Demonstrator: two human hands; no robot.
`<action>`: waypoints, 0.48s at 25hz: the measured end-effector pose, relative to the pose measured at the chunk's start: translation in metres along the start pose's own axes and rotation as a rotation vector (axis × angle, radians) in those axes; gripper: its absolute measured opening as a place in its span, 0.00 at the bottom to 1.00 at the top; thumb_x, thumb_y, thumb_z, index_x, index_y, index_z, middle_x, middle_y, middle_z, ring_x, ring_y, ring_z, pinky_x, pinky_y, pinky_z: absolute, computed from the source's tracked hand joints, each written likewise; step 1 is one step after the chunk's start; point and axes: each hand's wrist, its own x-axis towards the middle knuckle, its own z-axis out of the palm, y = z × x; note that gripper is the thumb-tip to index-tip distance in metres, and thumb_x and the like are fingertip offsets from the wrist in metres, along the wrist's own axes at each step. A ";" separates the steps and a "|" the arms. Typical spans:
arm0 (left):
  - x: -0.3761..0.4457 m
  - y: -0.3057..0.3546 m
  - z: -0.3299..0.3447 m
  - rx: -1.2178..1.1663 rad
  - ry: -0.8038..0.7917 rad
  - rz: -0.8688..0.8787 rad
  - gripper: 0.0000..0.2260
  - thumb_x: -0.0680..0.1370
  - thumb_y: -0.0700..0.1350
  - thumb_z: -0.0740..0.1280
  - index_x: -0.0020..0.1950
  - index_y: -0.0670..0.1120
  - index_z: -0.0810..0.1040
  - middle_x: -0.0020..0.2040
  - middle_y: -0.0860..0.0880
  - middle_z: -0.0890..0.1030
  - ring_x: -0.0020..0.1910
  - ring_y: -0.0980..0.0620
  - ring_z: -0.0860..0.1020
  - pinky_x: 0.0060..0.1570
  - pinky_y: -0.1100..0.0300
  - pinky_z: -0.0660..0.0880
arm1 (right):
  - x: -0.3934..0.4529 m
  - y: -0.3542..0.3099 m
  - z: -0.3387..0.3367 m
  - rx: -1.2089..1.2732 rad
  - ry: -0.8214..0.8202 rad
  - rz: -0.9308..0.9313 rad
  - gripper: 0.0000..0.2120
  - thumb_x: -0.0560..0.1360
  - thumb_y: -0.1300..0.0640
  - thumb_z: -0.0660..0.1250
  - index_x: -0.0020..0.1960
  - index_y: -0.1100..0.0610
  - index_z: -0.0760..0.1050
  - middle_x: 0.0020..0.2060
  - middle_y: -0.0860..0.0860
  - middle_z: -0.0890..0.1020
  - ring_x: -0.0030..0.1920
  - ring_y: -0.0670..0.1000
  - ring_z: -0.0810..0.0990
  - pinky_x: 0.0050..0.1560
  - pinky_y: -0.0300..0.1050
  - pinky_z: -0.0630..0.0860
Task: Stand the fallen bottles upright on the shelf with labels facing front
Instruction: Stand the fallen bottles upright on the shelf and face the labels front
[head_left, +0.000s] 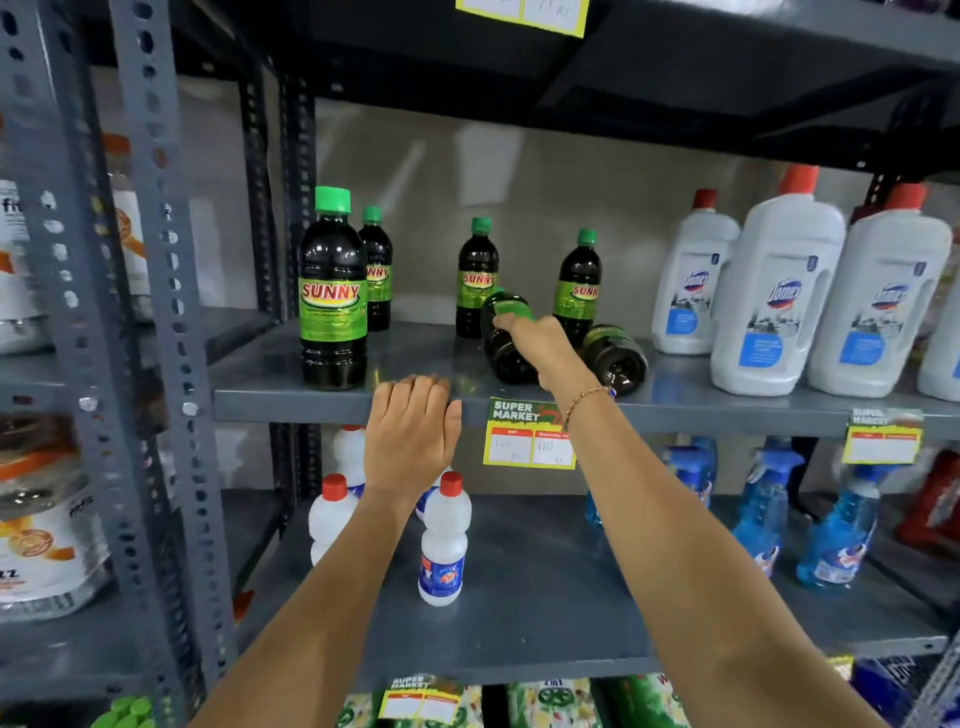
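Dark Sunny bottles with green caps and green labels stand on the grey shelf (291, 364): one upright at the front left (332, 291), one behind it (377, 270), two further back (477, 275) (579, 283). Two lie fallen with their bases towards me. My right hand (540, 348) grips the left fallen bottle (501, 343) around its body. The other fallen bottle (615, 356) lies just right of my wrist, untouched. My left hand (413, 431) rests on the shelf's front edge, fingers curled over the lip.
White Domex bottles with red caps (779, 291) stand on the right of the same shelf. Price tags (530, 434) hang from the shelf edge. Below are small white bottles (444, 540) and blue spray bottles (836, 535). Perforated steel uprights (171, 322) stand at the left.
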 end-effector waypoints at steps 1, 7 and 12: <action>0.001 -0.001 -0.001 0.000 -0.003 0.002 0.19 0.82 0.49 0.51 0.50 0.41 0.78 0.45 0.45 0.81 0.42 0.43 0.77 0.50 0.51 0.67 | -0.001 0.003 0.002 0.025 0.015 -0.018 0.25 0.69 0.44 0.69 0.55 0.61 0.73 0.56 0.57 0.79 0.54 0.55 0.77 0.56 0.48 0.74; 0.000 0.001 -0.003 0.003 -0.028 -0.005 0.18 0.81 0.49 0.52 0.51 0.41 0.79 0.47 0.45 0.82 0.44 0.43 0.79 0.51 0.51 0.68 | -0.009 0.013 0.007 0.153 0.058 -0.130 0.25 0.70 0.43 0.70 0.59 0.59 0.72 0.61 0.59 0.77 0.62 0.58 0.75 0.64 0.53 0.72; 0.002 -0.001 0.000 -0.005 0.010 -0.001 0.16 0.80 0.48 0.54 0.50 0.41 0.78 0.46 0.45 0.81 0.43 0.44 0.78 0.51 0.52 0.66 | -0.008 0.009 0.004 0.279 -0.039 -0.191 0.25 0.73 0.57 0.71 0.67 0.59 0.68 0.52 0.51 0.80 0.49 0.45 0.78 0.43 0.35 0.69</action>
